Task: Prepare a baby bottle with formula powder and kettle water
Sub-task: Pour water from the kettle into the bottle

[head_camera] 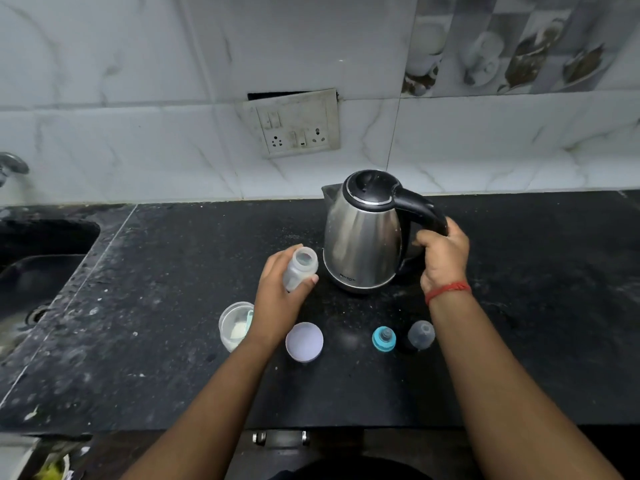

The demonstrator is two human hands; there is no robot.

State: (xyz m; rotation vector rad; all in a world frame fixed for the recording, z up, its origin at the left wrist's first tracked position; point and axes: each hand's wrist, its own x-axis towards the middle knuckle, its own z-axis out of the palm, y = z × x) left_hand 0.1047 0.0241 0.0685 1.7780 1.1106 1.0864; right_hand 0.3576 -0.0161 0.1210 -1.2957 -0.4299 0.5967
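Observation:
My left hand (282,292) grips an uncapped baby bottle (300,268), tilted with its mouth toward the kettle. The steel kettle (363,244) stands upright on the black counter (156,306) with its black lid shut, and my right hand (441,258) is wrapped around its black handle. An open clear formula jar (235,323) with white powder and a teal scoop stands by my left wrist. Its white lid (304,341) lies next to it. A teal nipple ring (384,338) and a clear bottle cap (421,335) stand further right.
A sink (38,265) is sunk into the counter at the left, with a tap (12,166) above it. A wall socket panel (294,124) sits on the tiled wall behind the kettle. The counter's front edge runs below my forearms.

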